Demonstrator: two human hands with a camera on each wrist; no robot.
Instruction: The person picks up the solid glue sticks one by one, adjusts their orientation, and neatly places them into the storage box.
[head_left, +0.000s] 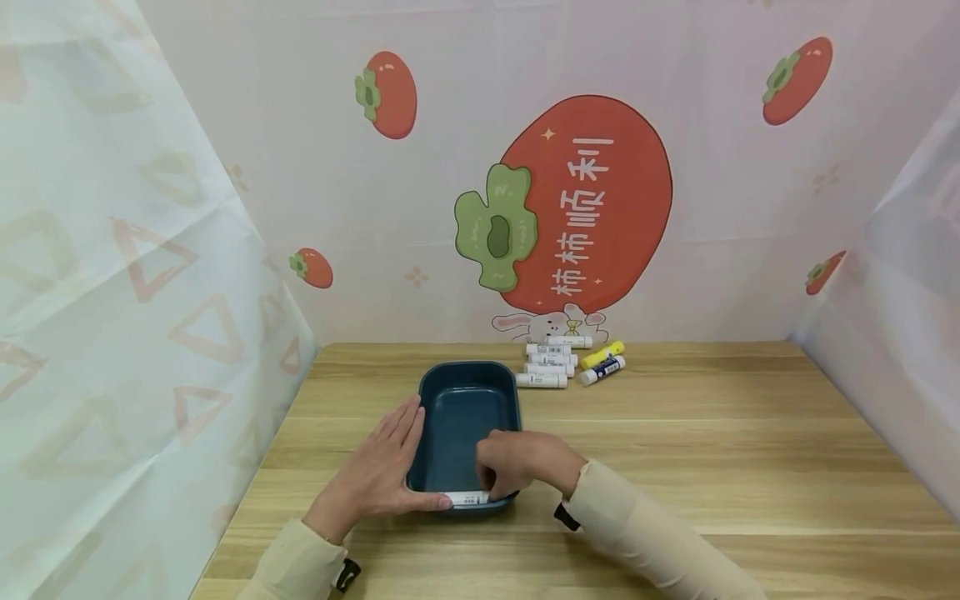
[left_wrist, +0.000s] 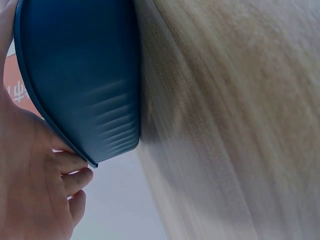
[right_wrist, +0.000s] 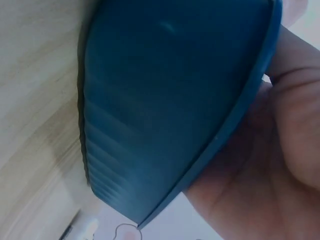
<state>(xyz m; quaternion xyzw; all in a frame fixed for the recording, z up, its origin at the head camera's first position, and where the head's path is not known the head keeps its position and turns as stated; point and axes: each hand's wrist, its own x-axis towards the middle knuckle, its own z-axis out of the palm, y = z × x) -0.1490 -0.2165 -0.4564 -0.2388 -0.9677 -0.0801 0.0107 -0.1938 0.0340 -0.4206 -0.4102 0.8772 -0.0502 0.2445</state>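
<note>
A dark blue rectangular bin (head_left: pixel 465 417) sits on the wooden table in the head view. A white glue stick (head_left: pixel 467 498) lies crosswise at its near end. My left hand (head_left: pixel 378 471) rests along the bin's left rim with fingers straight, its thumb touching the stick's left end. Curled fingers of my right hand (head_left: pixel 516 460) reach inside the bin and hold the stick's right end. In the left wrist view, the left hand (left_wrist: pixel 35 175) lies against the bin's rim. The right wrist view shows the right hand (right_wrist: pixel 260 165) over the opposite rim; its fingertips are hidden.
Several white glue sticks (head_left: pixel 550 369) lie in a row beyond the bin's far right corner. Beside them are a yellow glue stick (head_left: pixel 602 355) and a dark blue one with a white end (head_left: pixel 603 370). A printed cloth (head_left: pixel 720 208) rises behind the table.
</note>
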